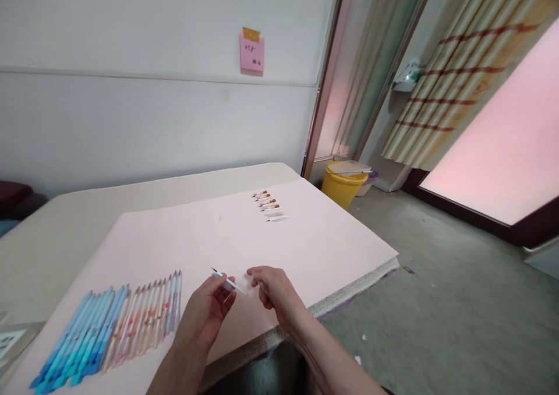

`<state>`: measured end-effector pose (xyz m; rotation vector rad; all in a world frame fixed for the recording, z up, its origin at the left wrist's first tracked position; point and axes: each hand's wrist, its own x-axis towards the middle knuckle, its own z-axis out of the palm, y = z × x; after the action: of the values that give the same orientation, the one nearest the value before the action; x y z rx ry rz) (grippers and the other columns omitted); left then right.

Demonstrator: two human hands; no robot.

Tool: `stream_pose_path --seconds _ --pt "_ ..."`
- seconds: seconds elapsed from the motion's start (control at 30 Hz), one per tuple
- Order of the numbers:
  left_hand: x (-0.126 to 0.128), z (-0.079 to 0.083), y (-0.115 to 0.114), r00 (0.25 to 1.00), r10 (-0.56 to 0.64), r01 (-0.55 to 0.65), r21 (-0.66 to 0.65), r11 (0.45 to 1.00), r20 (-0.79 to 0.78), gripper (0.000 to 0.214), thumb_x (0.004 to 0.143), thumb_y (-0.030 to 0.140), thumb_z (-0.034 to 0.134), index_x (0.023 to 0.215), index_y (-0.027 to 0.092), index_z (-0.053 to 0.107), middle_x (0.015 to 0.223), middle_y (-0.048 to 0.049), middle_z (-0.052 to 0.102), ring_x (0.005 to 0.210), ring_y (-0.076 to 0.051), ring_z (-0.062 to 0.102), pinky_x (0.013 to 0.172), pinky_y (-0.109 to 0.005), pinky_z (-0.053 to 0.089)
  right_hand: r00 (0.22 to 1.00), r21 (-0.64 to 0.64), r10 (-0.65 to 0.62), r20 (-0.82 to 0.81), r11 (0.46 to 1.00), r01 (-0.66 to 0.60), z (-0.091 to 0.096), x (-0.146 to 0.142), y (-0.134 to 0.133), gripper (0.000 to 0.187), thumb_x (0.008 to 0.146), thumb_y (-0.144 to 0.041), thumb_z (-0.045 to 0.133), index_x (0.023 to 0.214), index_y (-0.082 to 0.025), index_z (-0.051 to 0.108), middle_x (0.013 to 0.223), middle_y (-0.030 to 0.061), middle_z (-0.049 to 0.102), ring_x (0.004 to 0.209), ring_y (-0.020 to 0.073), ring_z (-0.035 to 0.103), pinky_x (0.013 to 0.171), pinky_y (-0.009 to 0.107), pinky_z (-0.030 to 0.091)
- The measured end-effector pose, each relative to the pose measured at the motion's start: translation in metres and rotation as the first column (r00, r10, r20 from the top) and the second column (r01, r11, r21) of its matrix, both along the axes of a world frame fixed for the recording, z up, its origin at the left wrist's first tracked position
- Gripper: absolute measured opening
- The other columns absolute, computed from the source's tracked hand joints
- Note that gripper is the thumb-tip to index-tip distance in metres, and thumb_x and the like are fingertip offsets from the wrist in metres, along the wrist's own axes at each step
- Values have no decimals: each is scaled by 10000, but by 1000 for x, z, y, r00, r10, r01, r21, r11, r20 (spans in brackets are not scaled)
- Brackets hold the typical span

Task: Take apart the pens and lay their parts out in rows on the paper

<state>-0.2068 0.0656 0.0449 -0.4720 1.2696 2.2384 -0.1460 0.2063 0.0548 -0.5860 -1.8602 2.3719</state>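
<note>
Between the thumb and fingers of my left hand (208, 313) is a slim white pen refill (236, 285) with a dark pointed tip, tilted with the tip up to the left. Just right of its lower end, my right hand (273, 293) hovers with fingers curled in; whether something small is inside them I cannot make out. To the left lie blue pen barrels (87, 337) and clear barrels with reddish patterns (144, 319), side by side in a row. Farther back sits a short column of small pen parts (266, 200) with dark tips, some brown and some white.
A pale pink sheet (201, 237) covers much of the table (78, 208). A pink note (252, 53) is taped to the white wall behind. On the floor to the right stands a yellow bucket (343, 188), near a glass door and a striped curtain (463, 74).
</note>
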Motion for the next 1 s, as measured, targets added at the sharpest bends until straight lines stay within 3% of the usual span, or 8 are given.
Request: stream_pose_path --seconds 0.1,0.2,0.37,0.47,0.6,0.77,1.0 --pt "5 1 4 999 -40 41 -46 998 32 131 693 105 641 805 125 576 753 -80 645 602 -118 596 527 -228 507 998 -162 -46 33 986 51 4 -1 1 264 644 -213 479 817 -98 642 464 -47 414 392 61 336 400 204 214" --pt "14 0 12 994 -84 88 -69 994 63 130 685 106 644 788 131 569 739 -79 649 594 -119 596 529 -232 506 999 -210 -40 31 977 45 1 -4 1 228 599 -178 497 761 -88 630 465 -36 452 426 66 394 445 203 296" --pt "25 -4 23 986 -156 159 -40 986 55 136 680 135 658 793 144 583 733 -58 645 601 -114 592 574 -245 503 990 -15 -138 12 990 138 -10 -8 1 222 570 -149 564 790 -127 588 501 -30 538 494 114 520 489 223 364" --pt "29 -6 26 983 -178 179 -23 984 52 148 675 165 671 800 156 593 756 -42 639 625 -108 591 604 -238 493 986 109 -157 -65 981 163 -17 -9 -2 128 567 -130 578 690 -155 553 473 -54 509 459 100 489 449 207 327" --pt "31 -8 27 987 -157 155 34 987 45 131 672 171 671 783 180 604 741 -4 619 661 -105 590 666 -252 493 990 152 -111 -90 981 124 -21 -10 -6 91 588 -209 656 622 -144 601 493 -32 530 473 95 467 456 214 335" --pt "29 -8 27 996 -89 89 44 995 -3 132 656 141 670 773 182 628 801 -19 639 713 -124 604 718 -277 495 998 -4 -52 -43 999 52 -19 -7 -7 226 550 -132 652 770 -129 706 634 17 640 605 124 547 609 248 412" --pt "25 -14 24 998 -20 21 9 1000 -56 85 677 154 642 758 179 628 818 -40 657 758 -158 623 754 -319 496 999 -137 45 31 990 -40 -17 -5 -11 375 558 -200 676 928 -146 705 718 33 655 623 132 561 621 287 437"
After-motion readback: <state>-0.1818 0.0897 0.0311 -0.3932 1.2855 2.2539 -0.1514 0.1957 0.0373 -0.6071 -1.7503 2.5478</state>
